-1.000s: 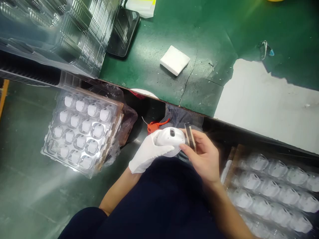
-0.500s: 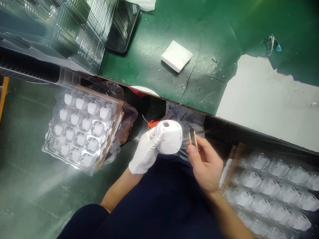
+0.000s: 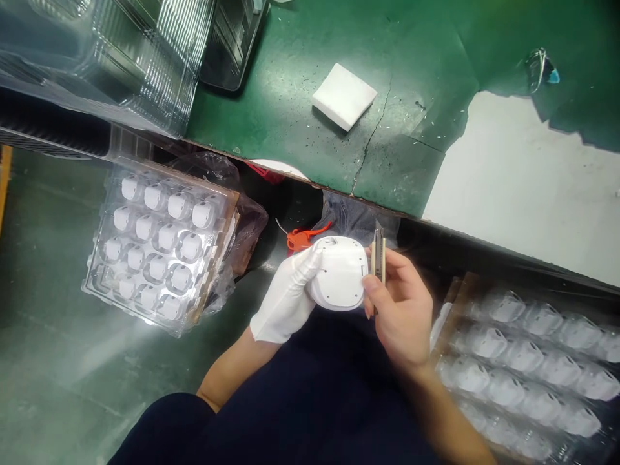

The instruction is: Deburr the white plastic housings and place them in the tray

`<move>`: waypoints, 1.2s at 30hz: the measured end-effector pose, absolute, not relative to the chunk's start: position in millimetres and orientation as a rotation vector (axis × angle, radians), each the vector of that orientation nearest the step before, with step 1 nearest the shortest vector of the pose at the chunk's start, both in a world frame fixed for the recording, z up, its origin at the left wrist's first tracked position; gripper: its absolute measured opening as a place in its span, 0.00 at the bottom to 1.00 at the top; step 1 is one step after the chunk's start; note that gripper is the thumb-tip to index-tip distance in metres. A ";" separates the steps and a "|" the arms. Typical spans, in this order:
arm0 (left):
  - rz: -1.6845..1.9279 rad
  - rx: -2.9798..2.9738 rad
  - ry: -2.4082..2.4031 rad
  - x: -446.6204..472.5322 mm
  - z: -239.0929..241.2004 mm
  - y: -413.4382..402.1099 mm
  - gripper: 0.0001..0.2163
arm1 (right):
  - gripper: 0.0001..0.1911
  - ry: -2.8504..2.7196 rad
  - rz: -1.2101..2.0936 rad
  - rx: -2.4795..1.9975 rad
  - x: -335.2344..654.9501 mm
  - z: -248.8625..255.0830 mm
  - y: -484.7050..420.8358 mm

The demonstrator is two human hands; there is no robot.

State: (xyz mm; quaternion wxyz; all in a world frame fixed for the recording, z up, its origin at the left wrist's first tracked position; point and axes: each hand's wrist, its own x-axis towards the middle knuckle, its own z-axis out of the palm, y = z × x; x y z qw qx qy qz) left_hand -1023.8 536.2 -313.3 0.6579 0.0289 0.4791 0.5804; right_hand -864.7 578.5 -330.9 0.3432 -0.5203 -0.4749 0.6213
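Note:
A white rounded plastic housing with small holes and a slot is held at its left side in my left hand, which wears a white glove. The thumb lies over the face of the housing near its upper left corner. Bare fingers of my right hand are closed round a slim utility knife with a dark metal middle and cream-coloured sides. The knife points upward, right beside the right edge of the housing. Whether its blade touches the housing I cannot tell.
A green bench with a white block lies ahead. Clear trays of white parts stand at left and right. Stacked clear trays sit at upper left by a black tray-like object. An orange tool hangs below the bench.
The housing has shifted a little right and down, and its face has turned slightly. The utility knife has come closer to its right edge and stands more upright.

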 end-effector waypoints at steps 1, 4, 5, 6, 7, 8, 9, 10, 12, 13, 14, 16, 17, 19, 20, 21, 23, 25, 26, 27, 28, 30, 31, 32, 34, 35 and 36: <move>1.312 0.072 1.087 -1024.0 -313.2 536.6 0.20 | 0.22 -1.249 1.615 -1.350 -864.2 -330.9 578.6; 1.302 0.131 1.094 -1026.7 -313.8 537.9 0.20 | 0.21 -1.303 1.610 -1.332 -862.9 -329.5 579.3; 1.290 0.162 1.099 -1027.9 -314.4 538.0 0.21 | 0.21 -1.313 1.609 -1.327 -862.8 -328.6 579.7; 1.279 0.194 1.107 -1029.2 -315.2 538.0 0.21 | 0.22 -1.316 1.611 -1.323 -862.6 -327.9 580.2; 1.272 0.223 1.119 -1030.2 -316.3 537.6 0.22 | 0.22 -1.317 1.617 -1.322 -862.5 -327.2 580.7; 1.266 0.246 1.135 -1031.0 -317.7 536.9 0.22 | 0.23 -1.317 1.625 -1.325 -862.2 -326.8 581.1; 1.261 0.258 1.158 -1031.4 -319.2 536.1 0.22 | 0.23 -1.319 1.624 -1.331 -861.6 -326.7 581.5; 1.262 0.263 1.189 -1031.6 -320.8 535.0 0.22 | 0.22 -1.328 1.604 -1.341 -860.5 -326.8 581.6; 1.269 0.257 1.265 -1031.3 -323.8 533.1 0.24 | 0.20 -1.377 1.507 -1.369 -857.0 -327.2 580.8; 1.273 0.250 1.305 -1031.2 -324.9 532.3 0.25 | 0.18 -1.412 1.441 -1.378 -854.6 -327.2 579.8; 1.281 0.243 1.339 -1031.2 -325.7 531.6 0.25 | 0.17 -1.452 1.386 -1.374 -852.1 -327.0 578.5; 1.304 0.234 1.368 -1031.9 -326.4 530.8 0.24 | 0.18 -1.546 1.357 -1.318 -847.6 -326.2 574.9; 1.316 0.236 1.358 -1032.5 -326.4 530.5 0.23 | 0.20 -1.595 1.377 -1.270 -846.0 -325.7 573.0; 1.333 0.245 1.321 -1033.9 -326.1 529.8 0.24 | 0.26 -1.687 1.430 -1.165 -844.6 -325.0 569.5; 1.335 0.250 1.309 -1034.6 -326.0 529.4 0.24 | 0.29 -1.724 1.444 -1.118 -844.9 -324.9 568.2; 1.335 0.254 1.307 -1035.2 -326.0 529.0 0.24 | 0.31 -1.753 1.448 -1.077 -845.7 -324.9 567.3; 1.339 0.248 1.327 -1035.9 -326.1 528.2 0.24 | 0.32 -1.786 1.437 -1.008 -848.3 -324.9 566.6; 1.344 0.240 1.347 -1036.0 -326.4 527.5 0.23 | 0.33 -1.804 1.423 -0.954 -851.4 -324.5 567.0; 1.345 0.237 1.350 -1035.8 -326.5 527.2 0.23 | 0.33 -1.809 1.418 -0.935 -852.8 -324.2 567.4; 1.344 0.235 1.352 -1035.7 -326.6 527.0 0.23 | 0.33 -1.812 1.414 -0.923 -853.9 -323.8 567.9; 1.342 0.234 1.352 -1035.4 -326.7 526.8 0.22 | 0.34 -1.812 1.413 -0.913 -854.7 -323.4 568.3; 1.339 0.236 1.352 -1034.8 -326.7 526.4 0.21 | 0.34 -1.810 1.414 -0.906 -855.4 -322.8 568.7; 1.341 0.239 1.352 -1034.5 -326.6 526.3 0.20 | 0.35 -1.810 1.414 -0.905 -855.3 -322.7 568.8; 1.345 0.242 1.355 -1034.1 -326.4 526.2 0.20 | 0.35 -1.813 1.415 -0.903 -855.0 -322.8 568.8; 1.348 0.250 1.370 -1033.4 -325.9 526.3 0.20 | 0.36 -1.819 1.417 -0.899 -854.1 -323.2 568.5; 1.348 0.257 1.380 -1033.1 -325.6 526.5 0.20 | 0.36 -1.821 1.419 -0.896 -853.6 -323.4 568.4; 1.348 0.265 1.391 -1032.8 -325.3 526.6 0.20 | 0.36 -1.821 1.421 -0.892 -853.3 -323.6 568.2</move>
